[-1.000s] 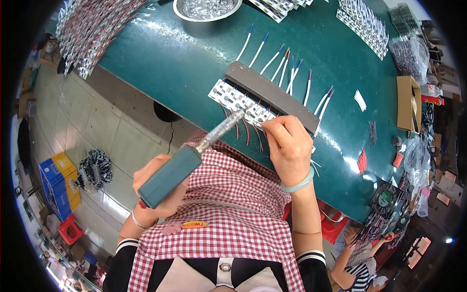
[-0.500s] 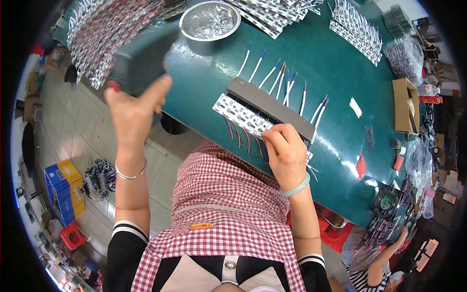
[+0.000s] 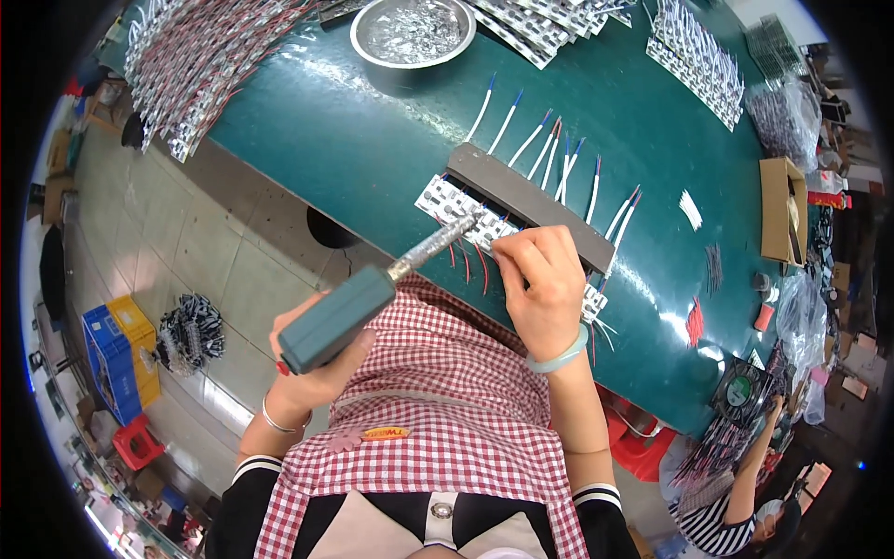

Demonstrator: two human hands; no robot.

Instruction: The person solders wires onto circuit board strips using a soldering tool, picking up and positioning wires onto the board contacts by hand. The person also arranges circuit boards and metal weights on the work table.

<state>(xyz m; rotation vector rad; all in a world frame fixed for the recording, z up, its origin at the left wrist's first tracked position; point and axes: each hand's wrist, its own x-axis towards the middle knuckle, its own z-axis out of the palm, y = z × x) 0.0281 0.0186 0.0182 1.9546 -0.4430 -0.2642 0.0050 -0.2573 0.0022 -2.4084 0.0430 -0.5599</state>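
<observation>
White circuit-board strip (image 3: 492, 228) beneath the right grip (image 3: 543, 291)

You see white glare on the green tabletop (image 3: 643, 279) under bright light; the fisheye rim darkens to black.

Electronics assembly workshop, green workbench (image 3: 307, 121), piled circuit boards (image 3: 200, 70), soldering iron (image 3: 340, 317), plastic crates (image 3: 112, 359), co-worker (image 3: 722, 526) nearby
</observation>
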